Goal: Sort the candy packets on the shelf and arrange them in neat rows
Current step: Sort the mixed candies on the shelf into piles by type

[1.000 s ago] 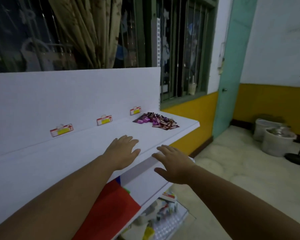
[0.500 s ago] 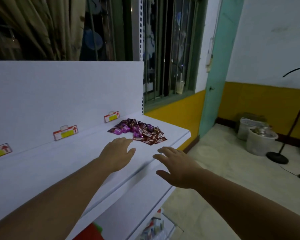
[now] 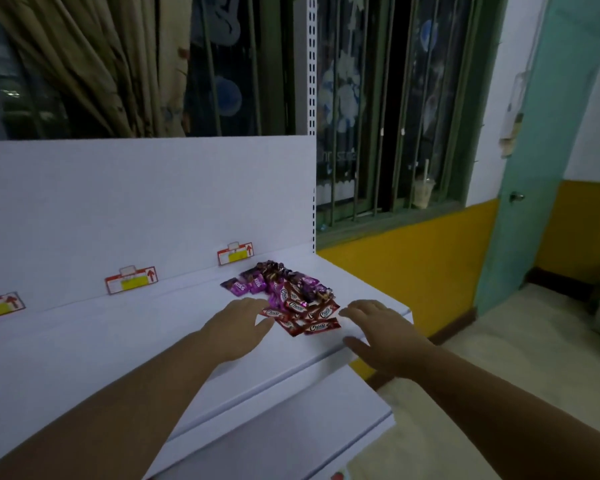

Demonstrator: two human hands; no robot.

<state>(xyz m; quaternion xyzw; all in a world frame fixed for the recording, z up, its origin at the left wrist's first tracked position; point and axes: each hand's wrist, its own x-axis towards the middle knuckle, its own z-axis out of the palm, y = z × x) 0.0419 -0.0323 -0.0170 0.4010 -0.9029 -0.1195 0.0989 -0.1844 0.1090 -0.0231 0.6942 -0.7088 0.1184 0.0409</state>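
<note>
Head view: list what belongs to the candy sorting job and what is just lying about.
For the job:
- red candy packets
- purple candy packets
- white shelf
- left hand, open, empty
- right hand, open, empty

Just there:
- price tags
- curtain
- barred window
- drink cup on the sill

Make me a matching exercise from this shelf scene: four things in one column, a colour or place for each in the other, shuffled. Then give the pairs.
Things:
1. Chocy packets
2. Kiss packets
3. left hand
4. right hand

Colour or place:
A. purple, nearer the back panel
B. at the shelf's front right edge
C. red, nearest the person
D. flat on the shelf, left of the pile

Pairs: 1-C, 2-A, 3-D, 4-B
</note>
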